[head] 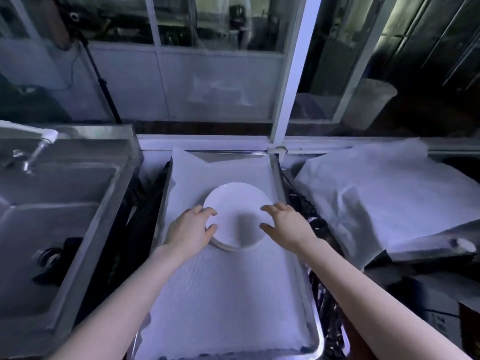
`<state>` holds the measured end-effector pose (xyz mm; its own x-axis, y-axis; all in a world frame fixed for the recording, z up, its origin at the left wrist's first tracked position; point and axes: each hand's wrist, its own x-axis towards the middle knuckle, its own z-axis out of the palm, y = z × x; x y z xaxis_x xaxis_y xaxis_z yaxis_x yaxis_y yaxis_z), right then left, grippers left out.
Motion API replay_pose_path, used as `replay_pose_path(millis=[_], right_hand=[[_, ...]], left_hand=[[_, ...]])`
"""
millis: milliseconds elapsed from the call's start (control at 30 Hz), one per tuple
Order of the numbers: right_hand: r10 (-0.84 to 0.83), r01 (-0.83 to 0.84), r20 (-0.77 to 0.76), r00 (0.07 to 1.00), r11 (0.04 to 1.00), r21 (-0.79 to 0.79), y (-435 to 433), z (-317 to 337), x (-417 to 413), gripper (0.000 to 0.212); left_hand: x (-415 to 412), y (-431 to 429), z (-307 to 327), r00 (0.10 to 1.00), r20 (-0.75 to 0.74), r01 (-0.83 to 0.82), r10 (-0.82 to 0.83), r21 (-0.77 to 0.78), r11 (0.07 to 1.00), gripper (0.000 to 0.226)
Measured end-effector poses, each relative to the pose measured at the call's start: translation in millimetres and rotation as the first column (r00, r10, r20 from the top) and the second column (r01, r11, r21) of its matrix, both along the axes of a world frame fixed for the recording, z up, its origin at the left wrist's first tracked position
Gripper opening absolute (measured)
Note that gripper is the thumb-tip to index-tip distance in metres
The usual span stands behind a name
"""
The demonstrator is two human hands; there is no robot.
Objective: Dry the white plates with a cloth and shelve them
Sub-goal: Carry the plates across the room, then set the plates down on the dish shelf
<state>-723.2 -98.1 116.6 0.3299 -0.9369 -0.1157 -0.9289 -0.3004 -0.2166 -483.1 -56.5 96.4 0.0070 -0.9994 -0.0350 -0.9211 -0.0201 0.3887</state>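
A stack of white plates (237, 206) lies on a white cloth (223, 287) that lines a metal tray (309, 294) in the middle of the view. My left hand (191, 229) is at the stack's left edge, fingers spread and bent over the rim, thumb near the lower edge. My right hand (287, 224) is at the right edge, fingers bent over the top plate, thumb on its surface. Neither hand visibly lifts a plate. I cannot tell whether the fingers clamp the rim or only touch it.
A steel sink (52, 229) with a tap (39, 144) stands to the left, a dark rag in its basin. Another white cloth (389, 193) covers a surface to the right. Windows run along the back.
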Motion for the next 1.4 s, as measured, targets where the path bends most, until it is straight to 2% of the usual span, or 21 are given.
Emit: replay_pose_path(millis=[167, 300, 400, 500, 600, 667, 767, 867, 900, 967, 1033, 1233, 1400], right_hand=[[-0.007, 0.002, 0.057, 0.998, 0.997, 0.076, -59, -39, 0, 0.062], [-0.104, 0.079, 0.176, 0.979, 0.986, 0.146, -88, -62, 2, 0.075], [-0.262, 0.182, 0.293, 0.920, 0.945, 0.273, -99, -76, 7, 0.087], [-0.395, 0.254, 0.376, 0.838, 0.893, 0.371, -102, -86, 11, 0.089], [-0.481, 0.306, 0.406, 0.777, 0.853, 0.424, -99, -93, 13, 0.086], [-0.514, 0.311, 0.416, 0.750, 0.829, 0.465, -95, -96, 14, 0.089], [-0.541, 0.315, 0.435, 0.720, 0.813, 0.490, -95, -101, 16, 0.093], [-0.648, 0.362, 0.468, 0.601, 0.742, 0.564, -96, -107, 19, 0.101], [-0.695, 0.382, 0.470, 0.544, 0.704, 0.598, -96, -109, 19, 0.100], [-0.745, 0.404, 0.465, 0.478, 0.657, 0.637, -97, -112, 20, 0.084], [-0.764, 0.416, 0.451, 0.462, 0.636, 0.650, -99, -110, 22, 0.067], [-0.765, 0.401, 0.498, 0.407, 0.640, 0.656, -91, -108, 20, 0.060], [-0.756, 0.394, 0.570, 0.323, 0.655, 0.645, -59, -100, 20, 0.054]], left_hand=[[0, -45, -40, 0.994, -0.042, -0.101, 0.104, 0.059, 0.993, 0.051], [5, -70, -64, 0.958, -0.175, -0.208, 0.226, 0.114, 0.971, 0.070], [9, -82, -75, 0.881, -0.311, -0.301, 0.357, 0.213, 0.930, 0.082], [8, -82, -79, 0.745, -0.470, -0.340, 0.474, 0.344, 0.875, 0.084], [5, -80, -82, 0.646, -0.558, -0.354, 0.521, 0.386, 0.852, 0.082], [2, -78, -84, 0.586, -0.599, -0.368, 0.545, 0.403, 0.838, 0.071], [-3, -78, -87, 0.555, -0.611, -0.364, 0.564, 0.431, 0.826, 0.052], [-4, -80, -87, 0.503, -0.621, -0.378, 0.601, 0.467, 0.799, 0.052], [-4, -82, -87, 0.488, -0.624, -0.375, 0.610, 0.481, 0.792, 0.051], [-4, -85, -86, 0.454, -0.624, -0.370, 0.636, 0.517, 0.772, 0.049], [-5, -87, -84, 0.395, -0.625, -0.366, 0.673, 0.565, 0.739, 0.049], [-13, -79, -74, 0.326, -0.646, -0.394, 0.690, 0.571, 0.720, 0.036], [-22, -58, -64, 0.222, -0.686, -0.416, 0.693, 0.577, 0.703, 0.060]])
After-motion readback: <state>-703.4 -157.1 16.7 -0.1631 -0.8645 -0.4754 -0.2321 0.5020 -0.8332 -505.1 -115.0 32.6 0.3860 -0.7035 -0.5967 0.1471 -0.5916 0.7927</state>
